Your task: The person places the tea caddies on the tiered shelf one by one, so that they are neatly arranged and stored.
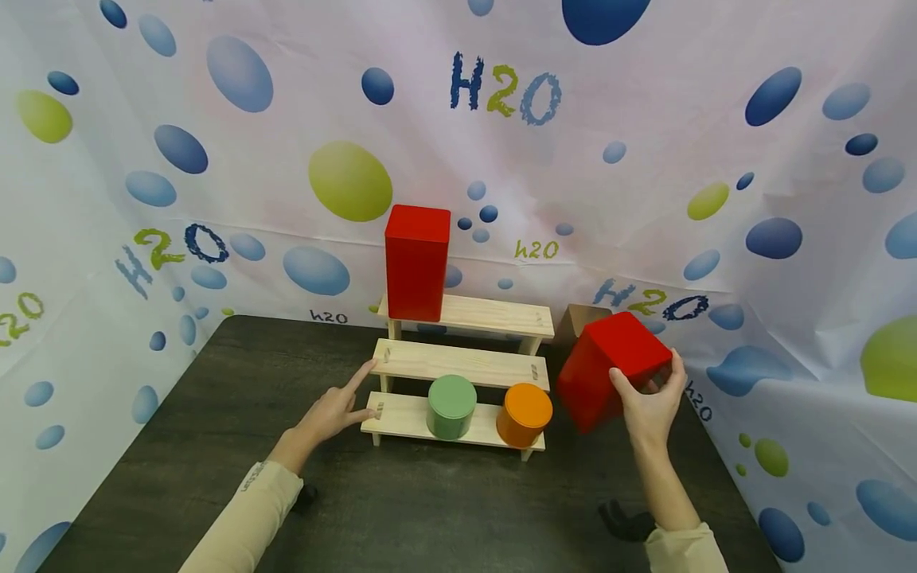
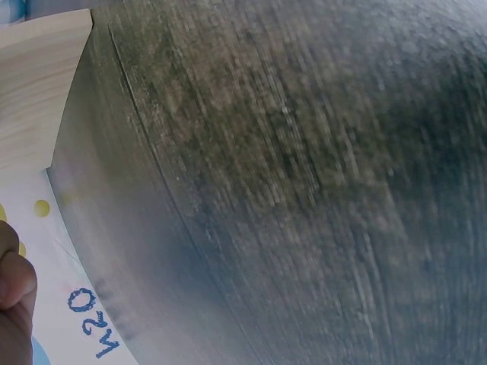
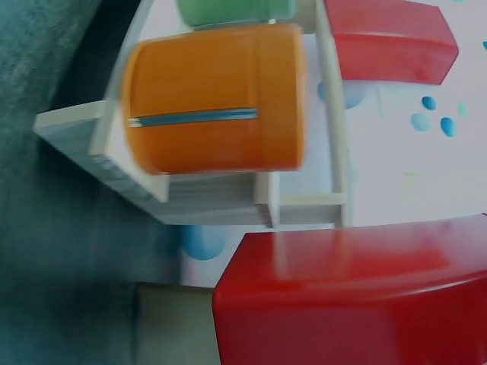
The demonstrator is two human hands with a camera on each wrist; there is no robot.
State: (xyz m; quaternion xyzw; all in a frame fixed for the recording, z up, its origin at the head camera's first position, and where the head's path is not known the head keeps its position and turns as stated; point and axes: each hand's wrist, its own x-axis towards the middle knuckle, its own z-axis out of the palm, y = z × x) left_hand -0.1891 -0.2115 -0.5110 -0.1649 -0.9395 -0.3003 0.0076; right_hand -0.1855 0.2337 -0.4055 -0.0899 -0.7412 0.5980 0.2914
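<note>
Red boxes, two: upright box (image 1: 417, 263) on the top tier's left end; tilted box (image 1: 607, 366) just right of the stand (image 1: 430, 360), grasped between thumb and fingers in the right hand's (image 1: 653, 406) grip. Stand: one, wooden, three tiers, on a dark desk (image 1: 401, 509). Tins, two, on the bottom tier: green tin (image 1: 452, 407), orange tin (image 1: 524, 415). Left hand (image 1: 324, 412): grip released, forefinger extended at the middle tier's left end. Carton (image 1: 577, 320): one, brown. Patterned sheet (image 1: 430, 119): "H2O", "h2O", repeated. Left sleeve (image 1: 247, 509): lettering, too small to read.
</note>
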